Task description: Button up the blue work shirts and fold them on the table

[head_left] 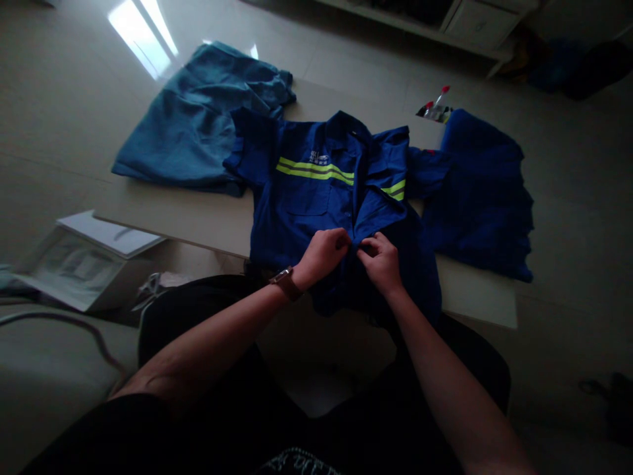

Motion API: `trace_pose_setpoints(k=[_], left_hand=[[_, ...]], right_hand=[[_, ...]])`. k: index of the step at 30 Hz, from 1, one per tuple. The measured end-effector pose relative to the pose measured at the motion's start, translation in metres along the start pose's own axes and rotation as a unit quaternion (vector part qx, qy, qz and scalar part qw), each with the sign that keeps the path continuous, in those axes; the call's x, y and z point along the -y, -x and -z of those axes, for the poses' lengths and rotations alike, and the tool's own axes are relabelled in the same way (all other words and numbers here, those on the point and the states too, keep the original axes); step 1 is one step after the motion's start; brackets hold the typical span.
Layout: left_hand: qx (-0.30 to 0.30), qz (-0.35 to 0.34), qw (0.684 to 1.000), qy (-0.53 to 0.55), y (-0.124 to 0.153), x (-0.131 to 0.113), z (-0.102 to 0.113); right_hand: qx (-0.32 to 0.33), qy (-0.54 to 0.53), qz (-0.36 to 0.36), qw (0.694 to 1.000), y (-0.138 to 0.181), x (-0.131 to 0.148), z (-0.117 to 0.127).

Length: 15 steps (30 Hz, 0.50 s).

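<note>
While our left grip [324,256] and right grip [382,262] pinch the reflective-striped work shirt [306,198] on the tabletop [198,214], its hem [328,303], overhanging at six o'clock, could drag the front placket [355,198] askew.

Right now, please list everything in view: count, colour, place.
Striped shirt: 1, blue with yellow, table centre
Plain garment: 1, teal, table's left
Dark cloth: 1, navy, table's right
Table: 1, pale, under clothes
Slim items: at least 2, red-topped, beside dark cloth
Box: 1, white, lower left
Cabinet: 1, pale, top right
Dim objects: uncounted, dark, right edge
Watch: 1, brown, left wrist
Legs: 2, black-clad, bottom
Left hand and right hand: 2, bare, on shirt front
</note>
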<state>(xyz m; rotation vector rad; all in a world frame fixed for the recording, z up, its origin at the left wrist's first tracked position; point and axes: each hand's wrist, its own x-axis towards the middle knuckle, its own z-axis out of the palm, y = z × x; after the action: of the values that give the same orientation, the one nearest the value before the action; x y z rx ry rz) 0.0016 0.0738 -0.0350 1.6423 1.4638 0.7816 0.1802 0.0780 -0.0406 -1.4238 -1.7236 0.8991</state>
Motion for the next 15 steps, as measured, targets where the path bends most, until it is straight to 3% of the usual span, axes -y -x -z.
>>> trace_pose_setpoints(k=[9, 15], left_hand=[[0.008, -0.041, 0.999, -0.02, 0.0041, -0.0016, -0.0007], [0.01, -0.019, 0.998, 0.054, 0.0071, -0.005, -0.0011]], right_hand=[[0.005, 0.007, -0.005, 1.0, 0.0012, -0.0036, -0.0017], [0.001, 0.047, 0.018, 0.999, 0.0043, -0.0017, -0.0028]])
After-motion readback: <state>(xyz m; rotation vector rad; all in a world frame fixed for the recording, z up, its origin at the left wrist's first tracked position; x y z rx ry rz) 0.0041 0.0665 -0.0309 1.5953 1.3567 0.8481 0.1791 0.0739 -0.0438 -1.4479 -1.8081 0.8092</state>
